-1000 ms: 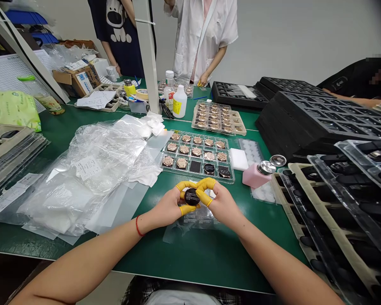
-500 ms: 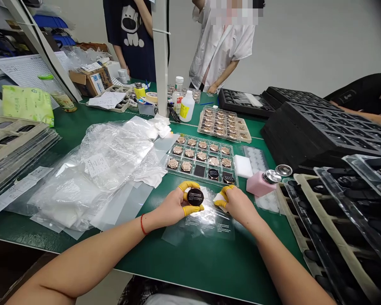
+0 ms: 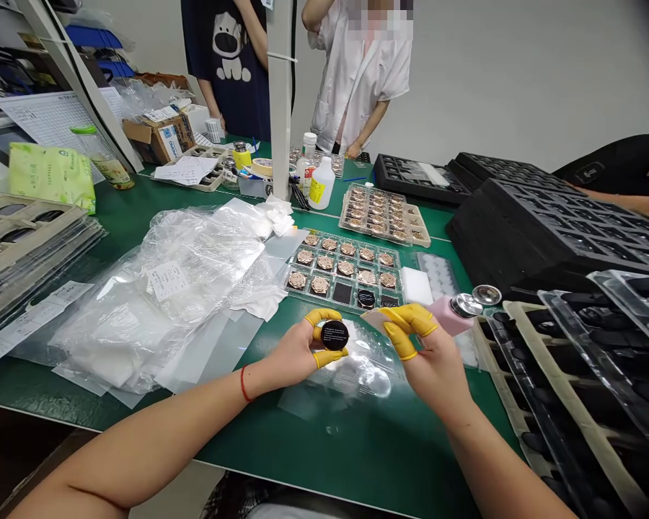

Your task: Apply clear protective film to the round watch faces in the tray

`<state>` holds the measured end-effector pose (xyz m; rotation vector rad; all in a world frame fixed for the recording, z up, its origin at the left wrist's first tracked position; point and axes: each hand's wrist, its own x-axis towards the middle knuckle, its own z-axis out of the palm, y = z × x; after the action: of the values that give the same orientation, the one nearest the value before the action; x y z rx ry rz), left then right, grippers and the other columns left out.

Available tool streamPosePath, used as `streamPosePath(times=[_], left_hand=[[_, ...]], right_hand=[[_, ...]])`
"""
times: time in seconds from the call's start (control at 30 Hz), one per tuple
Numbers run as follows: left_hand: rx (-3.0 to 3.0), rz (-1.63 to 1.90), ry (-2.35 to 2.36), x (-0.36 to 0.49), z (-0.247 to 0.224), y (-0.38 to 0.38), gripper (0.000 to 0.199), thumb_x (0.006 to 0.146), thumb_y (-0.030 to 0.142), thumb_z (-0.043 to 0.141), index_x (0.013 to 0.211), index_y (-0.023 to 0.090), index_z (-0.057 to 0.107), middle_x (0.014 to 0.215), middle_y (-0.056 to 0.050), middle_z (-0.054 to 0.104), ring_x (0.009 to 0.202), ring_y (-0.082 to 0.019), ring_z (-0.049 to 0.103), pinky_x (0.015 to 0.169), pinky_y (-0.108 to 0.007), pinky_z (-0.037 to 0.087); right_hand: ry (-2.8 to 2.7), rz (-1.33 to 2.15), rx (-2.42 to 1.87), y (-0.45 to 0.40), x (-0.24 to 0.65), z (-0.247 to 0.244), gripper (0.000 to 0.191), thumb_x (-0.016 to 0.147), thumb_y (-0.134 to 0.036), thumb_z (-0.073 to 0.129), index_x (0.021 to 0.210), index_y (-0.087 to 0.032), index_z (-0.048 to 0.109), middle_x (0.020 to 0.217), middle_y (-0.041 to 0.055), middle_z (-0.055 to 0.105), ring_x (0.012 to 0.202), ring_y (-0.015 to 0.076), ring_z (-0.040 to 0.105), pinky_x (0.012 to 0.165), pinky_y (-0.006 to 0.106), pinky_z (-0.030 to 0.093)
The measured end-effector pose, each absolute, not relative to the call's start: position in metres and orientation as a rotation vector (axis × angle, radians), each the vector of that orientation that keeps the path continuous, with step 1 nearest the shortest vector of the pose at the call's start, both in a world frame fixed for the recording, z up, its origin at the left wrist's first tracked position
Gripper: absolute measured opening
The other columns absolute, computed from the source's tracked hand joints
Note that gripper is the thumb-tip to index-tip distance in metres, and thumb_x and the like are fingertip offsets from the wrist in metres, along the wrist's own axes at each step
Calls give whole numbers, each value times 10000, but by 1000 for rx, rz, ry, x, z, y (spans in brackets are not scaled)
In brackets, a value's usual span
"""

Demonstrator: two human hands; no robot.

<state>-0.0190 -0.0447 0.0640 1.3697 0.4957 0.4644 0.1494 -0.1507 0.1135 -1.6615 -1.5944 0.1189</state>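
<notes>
Down at lower centre, the left hand's [image 3: 295, 353] fingers pinched a black disc [image 3: 334, 335] by its rim, leaving its face bare; the right hand's [image 3: 435, 360] fingers held a pale wipe [image 3: 375, 319].

1. Site type: small-parts assembly workshop.
2. Reference landmark: green-matted workbench [image 3: 368, 447].
3. On the workbench, centre: clear tray [image 3: 343, 272] of round rose-gold parts [image 3: 324, 264].
4. On the workbench, right side: stacked black foam trays [image 3: 552, 223].
5. On the workbench, right of centre: pink pump dispenser [image 3: 446, 316] with metal top.
6. Beyond the workbench: person in white lab coat [image 3: 357, 79].
7. At the workbench front: yellow finger cots [image 3: 316, 315] worn on bare hands.
</notes>
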Motion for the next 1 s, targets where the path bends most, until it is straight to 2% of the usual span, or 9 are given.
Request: streamPosePath(times=[0.1, 0.23, 0.47, 0.63, 0.73, 0.87, 1.0], left_hand=[[1361, 435, 447, -20, 66, -47, 435, 732, 259, 711, 1095, 213, 476, 901, -5, 580, 781, -129, 593, 716, -257, 489], [1373, 432, 404, -21, 65, -46, 405, 758, 234, 683, 1109, 205, 483, 940, -22, 593, 795, -129, 590, 710, -248, 476], [1362, 371, 430, -19, 56, -42, 492, 757, 265, 691, 1179, 217, 442, 898, -18, 603, 807, -157, 601, 733, -300, 487], [1342, 350, 427, -17, 59, -43, 445, 729, 234, 711, 1116, 217, 492, 896, -6, 601, 824, -146, 603, 775, -296, 493], [1330, 363, 446, -15, 57, -43, 455, 719, 211, 715, 1113, 218, 489, 886, 3, 602, 783, -118, 595, 743, -257, 488], [1295, 368, 489, -15, 49, -40, 458, 722, 155, 684, 1120, 208, 463, 824, 13, 594, 688, -90, 572, 616, -195, 446], [1301, 384, 511, -15, 46, -38, 447, 721, 112, 656, 1110, 202, 456, 870, 1, 589, 699, -89, 565, 620, -198, 440]], right_hand=[[-1796, 97, -1572, -146, 135, 104, 152, 891, -203, 482, 984, -251, 593, 869, 48, 616, 800, 191, 540, 684, 326, 455], [-1889, -134, -1549, -131, 122, 82, 150, 876, -156, 457, 945, -196, 585, 803, 69, 602, 725, 197, 485, 610, 326, 427], [-1889, -86, -1589, -113, 143, 82, 188, 863, -111, 433, 964, -185, 573, 820, 74, 585, 778, 208, 487, 643, 326, 420], [-2023, -168, -1453, -125, 146, 86, 238, 848, -66, 444, 993, -198, 578, 864, 65, 583, 760, 184, 465, 663, 317, 397], [-2108, -278, -1449, -133, 142, 80, 236, 835, -41, 442, 920, -196, 598, 832, 60, 589, 740, 177, 458, 659, 318, 377], [-2125, -353, -1404, -141, 137, 68, 204, 851, -60, 445, 878, -193, 597, 802, 55, 600, 767, 185, 466, 679, 326, 372], [-2086, -343, -1406, -145, 132, 60, 208, 851, -58, 433, 872, -178, 601, 775, 69, 598, 768, 194, 472, 655, 321, 369]])
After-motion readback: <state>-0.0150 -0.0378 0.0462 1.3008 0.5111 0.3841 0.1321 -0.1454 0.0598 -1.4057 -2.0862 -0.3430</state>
